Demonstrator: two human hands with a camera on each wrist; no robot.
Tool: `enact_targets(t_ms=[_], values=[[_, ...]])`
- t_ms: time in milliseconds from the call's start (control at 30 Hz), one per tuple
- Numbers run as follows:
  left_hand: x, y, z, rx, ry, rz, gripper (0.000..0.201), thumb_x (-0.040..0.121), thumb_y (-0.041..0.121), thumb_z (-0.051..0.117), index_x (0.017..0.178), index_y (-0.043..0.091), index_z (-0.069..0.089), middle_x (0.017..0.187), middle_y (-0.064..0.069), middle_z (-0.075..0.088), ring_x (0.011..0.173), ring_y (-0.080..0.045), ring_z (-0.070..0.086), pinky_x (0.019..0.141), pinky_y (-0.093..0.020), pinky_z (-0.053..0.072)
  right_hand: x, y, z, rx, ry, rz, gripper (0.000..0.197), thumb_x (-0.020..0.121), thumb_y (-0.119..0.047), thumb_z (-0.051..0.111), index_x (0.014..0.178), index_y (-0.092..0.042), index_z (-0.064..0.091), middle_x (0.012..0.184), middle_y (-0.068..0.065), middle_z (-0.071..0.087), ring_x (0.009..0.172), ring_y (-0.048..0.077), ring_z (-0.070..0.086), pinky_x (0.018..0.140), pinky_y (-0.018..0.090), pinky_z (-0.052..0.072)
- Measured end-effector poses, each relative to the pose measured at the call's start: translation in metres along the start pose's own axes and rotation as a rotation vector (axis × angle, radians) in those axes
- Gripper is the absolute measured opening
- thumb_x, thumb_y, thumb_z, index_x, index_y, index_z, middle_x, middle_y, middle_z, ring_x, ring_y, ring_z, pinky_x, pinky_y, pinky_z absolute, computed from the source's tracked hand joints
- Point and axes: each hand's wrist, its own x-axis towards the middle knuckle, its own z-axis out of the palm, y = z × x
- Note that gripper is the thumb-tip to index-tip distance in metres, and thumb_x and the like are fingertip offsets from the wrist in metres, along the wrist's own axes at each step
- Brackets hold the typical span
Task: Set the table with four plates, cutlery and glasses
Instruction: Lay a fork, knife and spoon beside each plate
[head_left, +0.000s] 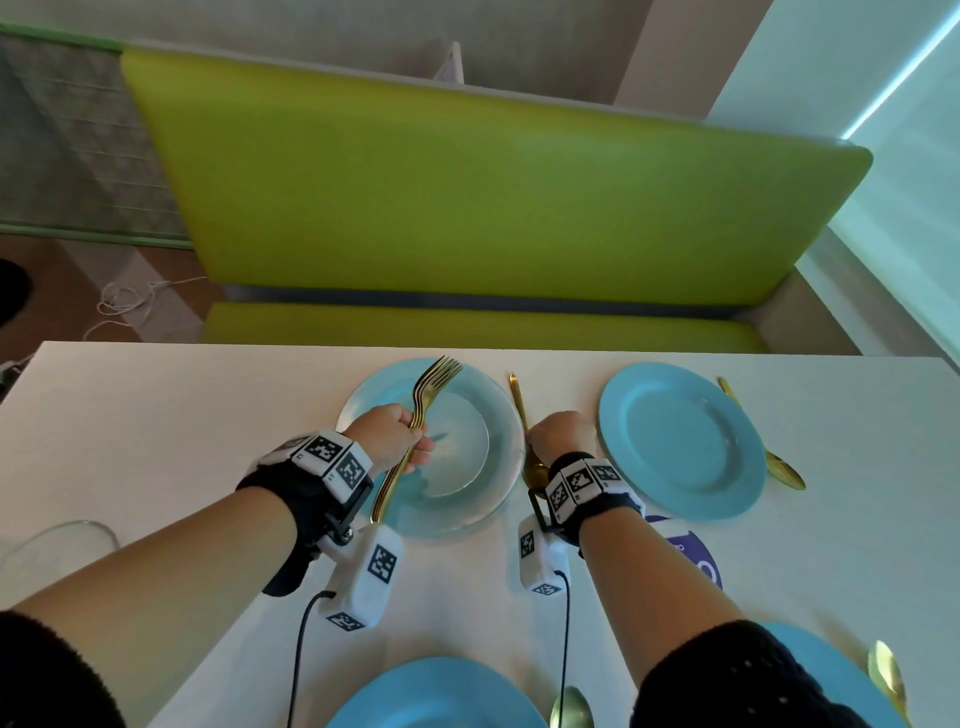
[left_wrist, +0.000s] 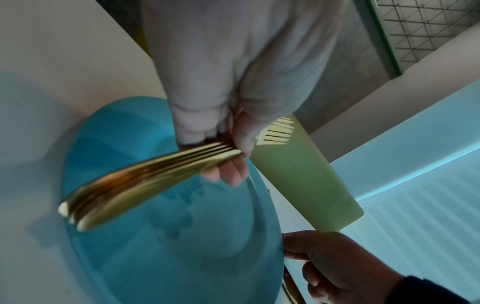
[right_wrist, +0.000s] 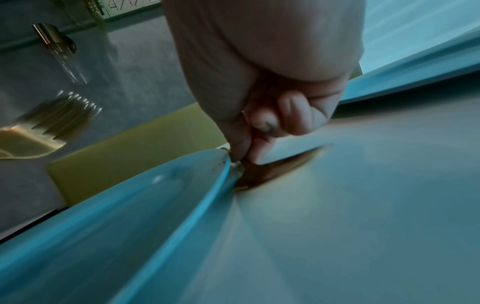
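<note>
Four blue plates lie on the white table (head_left: 208, 415). Over the far left plate (head_left: 467, 467), my left hand (head_left: 400, 436) grips a bundle of gold forks (head_left: 439, 376) by the handles, tines pointing away. The left wrist view shows the fork handles (left_wrist: 145, 185) held between my thumb and curled fingers (left_wrist: 228, 174). My right hand (head_left: 558, 434) pinches a gold spoon (head_left: 516, 397) that lies on the table along that plate's right rim. In the right wrist view, my thumb and forefinger (right_wrist: 262, 152) close on the spoon (right_wrist: 280, 168) at the plate rim (right_wrist: 207, 197).
The far right plate (head_left: 680, 441) has a gold spoon (head_left: 784, 470) on its right. Two near plates (head_left: 436, 696) (head_left: 826, 670) each have a spoon (head_left: 571, 706) (head_left: 885, 675) beside them. A glass (head_left: 57, 545) stands at the left edge. A green bench (head_left: 467, 208) runs behind the table.
</note>
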Motion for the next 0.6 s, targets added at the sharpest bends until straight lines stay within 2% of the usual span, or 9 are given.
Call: enact_targets(t_ms=[67,100,167,467,600], values=[[0.000,0.000,0.000,-0.006,0.002,0.001,0.024,0.098,0.004,0.040,0.077,0.011,0.049,0.076,-0.006,0.061,0.066,-0.017,0.058,0.062,-0.026,0.047,0.001,0.000,0.002,0.051,0.009,0.013,0.025,0.086,-0.015,0.052,0.102,-0.005,0.070,0.104,0.012,0.071,0.098,0.028,0.066,0.081,0.031,0.055],[0.000,0.000,-0.001,-0.011,0.003,0.003,0.024,0.098,0.004,0.039,0.077,0.011,0.049,0.076,-0.006,0.061,0.066,-0.017,0.058,0.061,-0.025,0.046,0.002,0.000,0.003,0.079,0.015,0.021,0.024,0.086,-0.014,0.053,0.100,-0.005,0.070,0.102,0.013,0.071,0.097,0.029,0.067,0.084,0.033,0.056],[0.000,-0.001,-0.001,-0.019,0.009,0.006,0.025,0.098,0.003,0.039,0.077,0.011,0.049,0.075,-0.006,0.060,0.064,-0.016,0.057,0.060,-0.025,0.045,0.003,0.001,0.004,0.117,0.022,0.026,0.022,0.085,-0.015,0.055,0.098,-0.005,0.071,0.100,0.013,0.072,0.094,0.028,0.068,0.084,0.036,0.057],[0.000,-0.001,0.002,-0.006,0.036,0.008,0.024,0.097,0.003,0.041,0.076,0.011,0.050,0.074,-0.005,0.058,0.062,-0.014,0.057,0.057,-0.022,0.045,-0.005,0.004,-0.008,0.126,0.037,-0.070,0.030,0.090,-0.027,0.055,0.097,-0.003,0.072,0.100,0.015,0.071,0.096,0.030,0.065,0.085,0.035,0.055],[0.000,0.000,0.006,0.042,0.023,-0.008,0.023,0.096,0.003,0.044,0.074,0.008,0.051,0.069,-0.006,0.058,0.059,-0.015,0.056,0.050,-0.019,0.041,-0.023,-0.005,-0.020,0.203,0.102,-0.236,0.024,0.091,-0.025,0.056,0.095,-0.007,0.071,0.100,0.012,0.071,0.085,0.025,0.060,0.072,0.025,0.045]])
